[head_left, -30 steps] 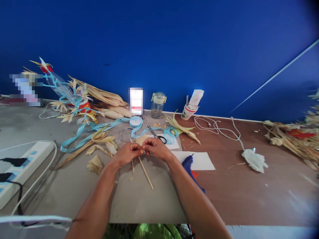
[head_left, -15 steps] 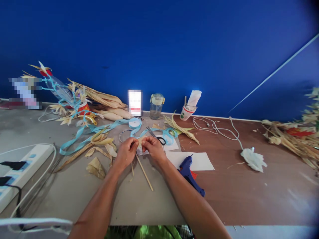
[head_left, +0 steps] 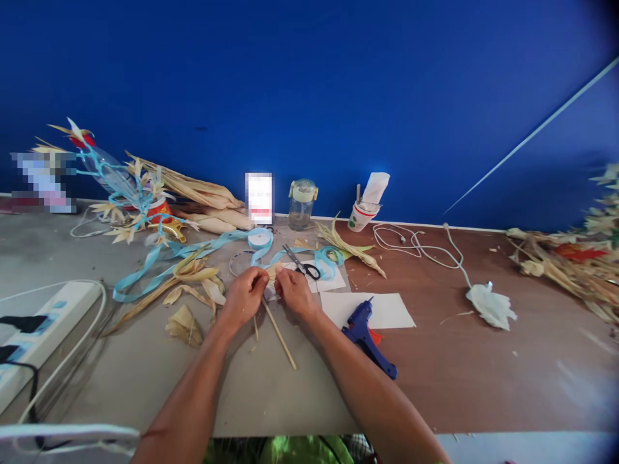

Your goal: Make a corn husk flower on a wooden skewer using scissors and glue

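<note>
A small pale piece of corn husk (head_left: 273, 271) spans the gap between my hands. My left hand (head_left: 245, 298) pinches its left side, thumb and fingers pressed together. On the other side, my right hand (head_left: 296, 294) is closed on the husk in the same way. A thin wooden stick (head_left: 280, 336) slants down from beneath my left fingertips; whether that hand also grips it I cannot tell. Just beyond my right hand lie scissors (head_left: 309, 270) with black handles, on white paper. A blue glue gun (head_left: 363, 338) rests to the right of my right forearm.
Blue ribbon (head_left: 145, 283) and dried husks (head_left: 193, 267) lie to the left, near a white power strip (head_left: 53, 325). At the back stand a glass jar (head_left: 302, 209) and a paper cup (head_left: 362, 216). A white cable (head_left: 440, 261) runs along the right.
The view has shifted slightly. My right fingers have moved a little down and away from the left ones, and more of the husk shows between them.
</note>
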